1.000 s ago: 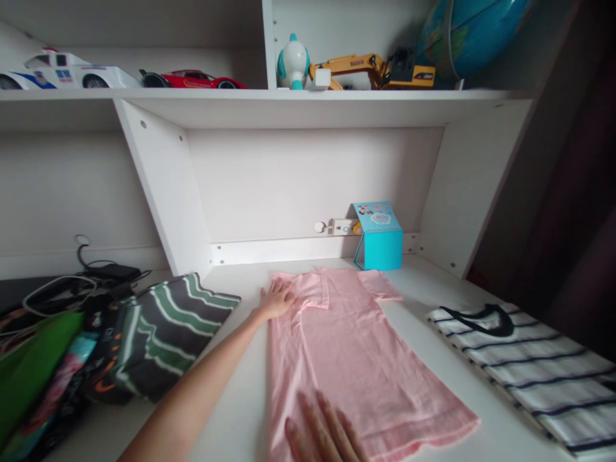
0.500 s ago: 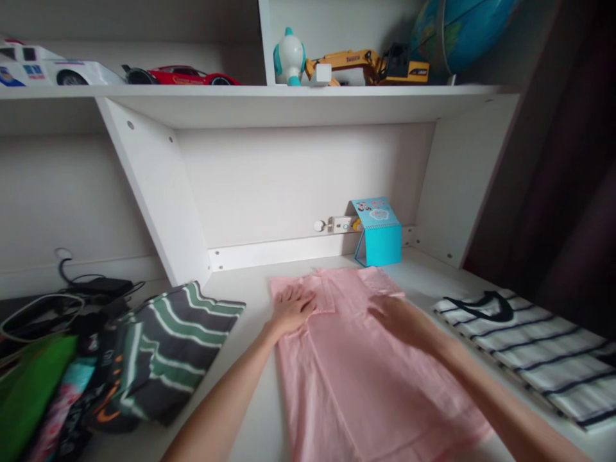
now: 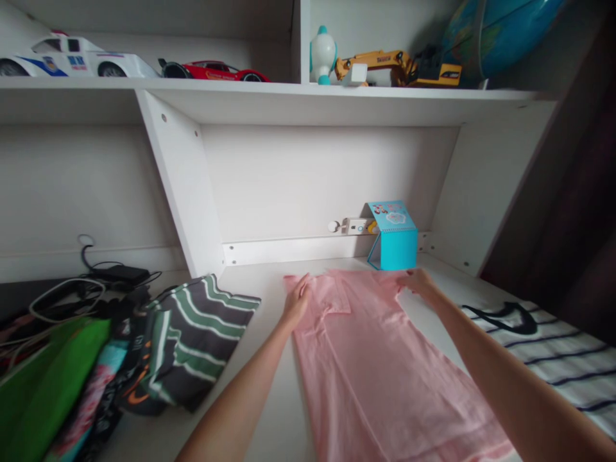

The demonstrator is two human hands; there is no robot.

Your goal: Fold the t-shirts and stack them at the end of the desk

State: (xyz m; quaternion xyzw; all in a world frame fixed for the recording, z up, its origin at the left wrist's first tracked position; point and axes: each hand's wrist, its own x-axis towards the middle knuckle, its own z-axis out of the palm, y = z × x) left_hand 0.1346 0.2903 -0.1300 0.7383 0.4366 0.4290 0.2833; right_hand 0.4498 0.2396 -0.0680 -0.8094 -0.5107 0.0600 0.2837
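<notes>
A: Where was the pale pink fabric shirt (image 3: 380, 372)?

B: Laid flat on the smooth white surface (image 3: 255, 398), its far edge just before the bright blue stand-up calendar (image 3: 398, 250). Its near end ran out of view at the bottom, and the bare right forearm (image 3: 500, 367) covered part of its right side.

A: And the hands?

B: The right hand (image 3: 418, 282) pinched the far right end of the shirt, at the sleeve; its thumb was hard to make out. The left hand (image 3: 296, 303) lay at the far left, fingers close together, but I couldn't tell whether they gripped the cloth.

A: What lay on either side?

B: On the left, a grey-and-green striped cloth garment (image 3: 202, 340), then a bright green fabric piece (image 3: 52, 362) cut off by the edge. The dark clutter near a black plastic adapter (image 3: 126, 275) blurred together. On the right, a white garment with thin black stripes (image 3: 553, 343), partly hidden by that forearm and cut off too.
</notes>
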